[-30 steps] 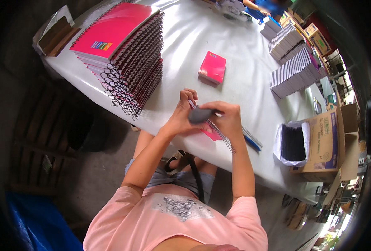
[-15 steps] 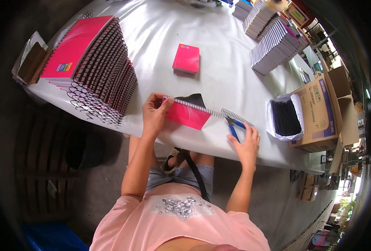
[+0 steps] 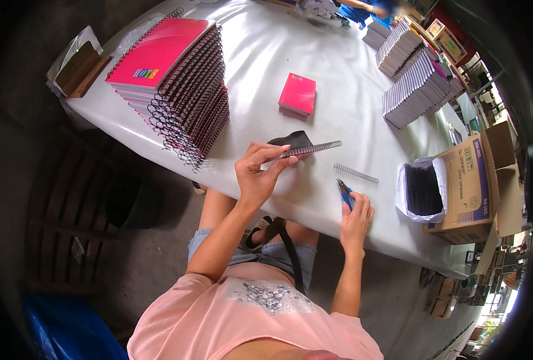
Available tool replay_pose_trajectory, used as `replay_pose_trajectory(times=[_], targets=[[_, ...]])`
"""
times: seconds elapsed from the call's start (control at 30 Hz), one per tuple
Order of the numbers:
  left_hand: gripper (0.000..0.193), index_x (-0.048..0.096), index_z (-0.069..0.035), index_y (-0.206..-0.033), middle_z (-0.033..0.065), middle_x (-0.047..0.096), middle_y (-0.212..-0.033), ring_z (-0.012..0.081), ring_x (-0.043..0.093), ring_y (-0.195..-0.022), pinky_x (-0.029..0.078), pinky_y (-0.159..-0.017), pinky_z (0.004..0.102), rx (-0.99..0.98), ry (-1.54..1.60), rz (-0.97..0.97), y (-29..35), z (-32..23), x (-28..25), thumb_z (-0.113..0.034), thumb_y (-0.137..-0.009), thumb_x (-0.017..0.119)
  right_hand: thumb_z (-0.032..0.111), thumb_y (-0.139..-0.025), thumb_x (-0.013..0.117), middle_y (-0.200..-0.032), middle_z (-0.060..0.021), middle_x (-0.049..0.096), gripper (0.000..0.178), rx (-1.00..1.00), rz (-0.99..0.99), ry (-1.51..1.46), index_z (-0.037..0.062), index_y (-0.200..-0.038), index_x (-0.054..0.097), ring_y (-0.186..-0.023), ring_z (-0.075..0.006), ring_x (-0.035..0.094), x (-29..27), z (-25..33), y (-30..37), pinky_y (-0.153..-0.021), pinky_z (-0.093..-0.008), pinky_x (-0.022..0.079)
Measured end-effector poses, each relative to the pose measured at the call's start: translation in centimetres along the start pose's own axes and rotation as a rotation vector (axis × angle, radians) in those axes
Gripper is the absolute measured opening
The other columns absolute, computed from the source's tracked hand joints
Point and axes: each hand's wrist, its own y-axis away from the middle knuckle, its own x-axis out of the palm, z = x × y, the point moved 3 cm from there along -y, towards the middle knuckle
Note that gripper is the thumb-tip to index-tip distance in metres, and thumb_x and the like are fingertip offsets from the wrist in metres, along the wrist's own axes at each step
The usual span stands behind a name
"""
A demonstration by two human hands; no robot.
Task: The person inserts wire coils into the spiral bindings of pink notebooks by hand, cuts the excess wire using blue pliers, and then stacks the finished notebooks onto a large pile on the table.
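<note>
My left hand (image 3: 259, 171) pinches a small spiral notebook by its end, fingers closed on it. It is turned so that mostly its wire coil (image 3: 326, 146) shows, with the coil reaching out to the right. The cover is nearly hidden from view. A black object (image 3: 303, 137) lies on the table just behind it. In my right hand (image 3: 356, 221) are blue-handled pliers (image 3: 345, 193), held near the table's front edge with the jaws pointing away from me. Beyond their tip lies a loose wire coil (image 3: 356, 174). The pliers and the notebook are apart.
A tall stack of pink spiral notebooks (image 3: 158, 53) stands at left. A small pink pad block (image 3: 298, 93) lies mid-table. Stacks of unbound books (image 3: 415, 90), a cardboard box (image 3: 466, 180) and a bag of black coils (image 3: 424, 189) stand at right. Another person's blue sleeve (image 3: 356, 13) shows at the back.
My left hand has tilted the notebook, so its pink cover, broad before, barely shows. The pliers have moved away from its coil end. The whole view has shifted somewhat.
</note>
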Motion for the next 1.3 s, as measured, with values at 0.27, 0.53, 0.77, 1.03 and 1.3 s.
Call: replay_pose_trajectory(times=[0.27, 0.53, 0.77, 1.03, 1.3], targets=[[0.031, 0.071, -0.005, -0.092, 0.0045, 0.066, -0.077, 0.0155, 0.055, -0.071, 0.045, -0.061, 0.0263, 0.221, -0.185, -0.023, -0.2, -2.0, -0.2, 0.004, -0.063, 0.078, 0.028, -0.086, 0.062, -0.113, -0.0135, 0.047, 0.044, 0.035, -0.017, -0.723, 0.0151, -0.127, 0.054, -0.104, -0.0278, 0.048, -6.1, 10.9, -1.6, -0.092, -0.042, 0.034], [0.032, 0.072, -0.007, -0.089, 0.0032, 0.068, -0.077, 0.0164, 0.054, -0.067, 0.045, -0.058, 0.0265, 0.305, -0.247, -0.015, -0.4, -3.4, 0.2, 0.005, -0.059, 0.077, 0.033, -0.085, 0.062, -0.11, -0.0115, 0.049, 0.04, -0.134, -0.066, -0.496, 0.0206, -0.122, 0.058, -0.101, -0.0259, 0.049, -5.8, 12.7, -2.7, -0.089, -0.0417, 0.033], [0.033, 0.07, -0.004, -0.09, 0.0051, 0.066, -0.075, 0.0173, 0.053, -0.069, 0.044, -0.06, 0.0271, 0.354, -0.24, -0.003, 0.3, -3.4, 0.5, 0.01, -0.06, 0.074, 0.03, -0.091, 0.057, -0.104, -0.0097, 0.054, 0.05, 0.379, 0.747, -1.919, 0.0064, -0.133, 0.042, -0.084, -0.0182, 0.057, -3.8, 12.0, -1.4, -0.068, -0.0294, 0.047], [0.047, 0.042, -0.005, -0.123, 0.0039, 0.047, -0.099, 0.0099, 0.049, -0.088, 0.046, -0.073, 0.0219, 0.105, 0.081, -0.196, -0.8, -2.0, -0.5, -0.001, -0.083, 0.066, 0.033, -0.082, 0.063, -0.107, -0.0124, 0.049, 0.046, -0.169, 0.178, -0.366, 0.0244, -0.126, 0.054, -0.101, -0.0295, 0.05, -2.7, 9.1, -1.1, -0.087, -0.0451, 0.035], [0.045, 0.029, -0.007, -0.129, 0.0095, 0.038, -0.114, 0.0115, 0.048, -0.094, 0.048, -0.076, 0.0216, 0.011, 0.311, -0.21, -1.4, -6.8, -0.2, 0.003, -0.09, 0.049, 0.048, -0.087, 0.052, -0.131, -0.0077, 0.042, 0.041, -0.186, 0.218, -0.08, 0.0287, -0.123, 0.056, -0.122, -0.0283, 0.038, 1.1, 1.5, -4.1, -0.096, -0.0625, 0.021]])
